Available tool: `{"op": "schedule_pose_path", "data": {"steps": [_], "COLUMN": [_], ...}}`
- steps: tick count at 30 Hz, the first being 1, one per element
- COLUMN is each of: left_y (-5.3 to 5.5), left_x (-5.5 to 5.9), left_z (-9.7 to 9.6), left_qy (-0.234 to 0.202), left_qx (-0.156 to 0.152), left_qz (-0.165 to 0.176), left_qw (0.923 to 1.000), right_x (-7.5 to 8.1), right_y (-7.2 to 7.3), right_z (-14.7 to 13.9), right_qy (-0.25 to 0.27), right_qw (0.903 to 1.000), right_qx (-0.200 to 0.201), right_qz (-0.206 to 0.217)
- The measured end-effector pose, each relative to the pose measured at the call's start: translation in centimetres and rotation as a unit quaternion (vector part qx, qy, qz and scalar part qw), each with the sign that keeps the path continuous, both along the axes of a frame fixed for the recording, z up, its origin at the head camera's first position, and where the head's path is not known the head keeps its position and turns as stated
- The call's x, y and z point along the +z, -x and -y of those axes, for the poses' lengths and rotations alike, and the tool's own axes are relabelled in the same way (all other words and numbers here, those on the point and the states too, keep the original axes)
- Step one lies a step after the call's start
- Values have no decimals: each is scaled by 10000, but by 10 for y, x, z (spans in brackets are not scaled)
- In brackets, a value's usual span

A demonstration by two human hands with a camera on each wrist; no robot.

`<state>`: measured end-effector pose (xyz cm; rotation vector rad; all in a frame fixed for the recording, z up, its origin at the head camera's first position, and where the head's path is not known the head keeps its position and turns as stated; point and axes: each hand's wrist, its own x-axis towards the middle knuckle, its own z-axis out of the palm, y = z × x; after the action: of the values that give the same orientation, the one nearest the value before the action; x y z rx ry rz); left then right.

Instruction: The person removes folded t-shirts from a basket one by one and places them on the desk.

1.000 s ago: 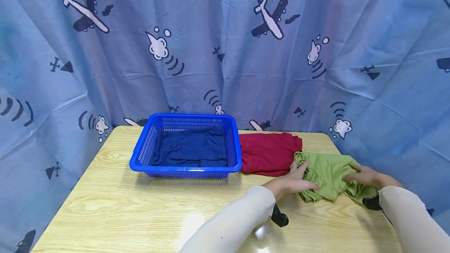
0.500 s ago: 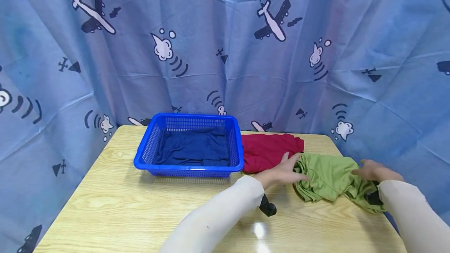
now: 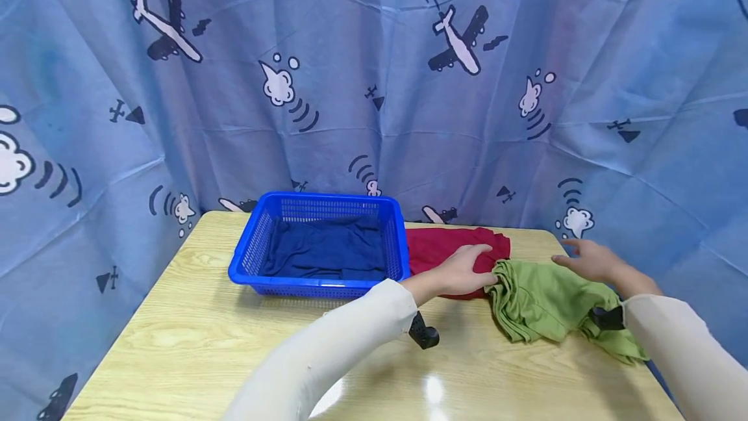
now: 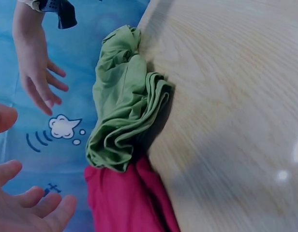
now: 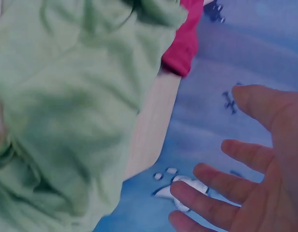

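A crumpled, folded green cloth lies at the right end of the table, its left end meeting a folded red cloth. My left hand hovers over the red cloth, beside the green cloth's layered left edge, fingers spread and holding nothing. Above the far right part of the green cloth is my right hand, also with its fingers extended. In the left wrist view both the left hand and the right hand are apart from the cloths. The right wrist view shows the right hand clear of the green fabric.
A blue plastic basket stands on the table left of the red cloth, with a dark blue cloth inside. The wooden table meets a blue curtain with airplane prints at its back and sides.
My right hand has lifted off the green cloth and moved toward the back. My left hand has drawn left, away from the green cloth and over the red one. The head view has shifted slightly.
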<state>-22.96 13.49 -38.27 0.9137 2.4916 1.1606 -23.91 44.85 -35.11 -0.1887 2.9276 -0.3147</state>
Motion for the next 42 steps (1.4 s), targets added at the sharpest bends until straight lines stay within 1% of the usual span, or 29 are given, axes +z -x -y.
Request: {"op": "schedule_pose_path", "data": {"steps": [5,7,12,16,20,23,26,30,36,39,42], "left_y": [2,4,10,14,15,16,19,20,20,19,19], "left_x": [2,3,7,8,8,7,6,5,3,5,7], "left_z": [13,20,43,61,77,90,105,128,165,182,199], "left_qy": [-36,-115,-450,-570,-630,-697,-669,-573,-403,-292,-195], "left_qx": [-71,-66,-66,-30,10,79,211,375,573,757,870], "left_qz": [-126,-74,203,190,174,138,42,-41,-34,-34,-27], "left_qw": [9999,9999,9988,9982,9979,9974,9975,9976,9975,9967,9960], "right_x": [-5,-6,-3,0,0,1,3,7,9,8,9], "right_y": [-4,-5,-9,-12,-15,-16,-19,-21,-22,-21,-19], "right_z": [18,26,49,67,80,88,99,117,143,153,161], "right_qy": [301,389,667,960,1221,1263,1284,1348,1367,1358,1348], "right_qw": [9991,9985,9963,9929,9877,9848,9837,9825,9823,9827,9824], "right_qx": [189,237,328,453,714,869,935,1013,1103,1127,1179], "right_qz": [-239,-313,-430,-543,-670,-810,-845,-789,-654,-567,-540]}}
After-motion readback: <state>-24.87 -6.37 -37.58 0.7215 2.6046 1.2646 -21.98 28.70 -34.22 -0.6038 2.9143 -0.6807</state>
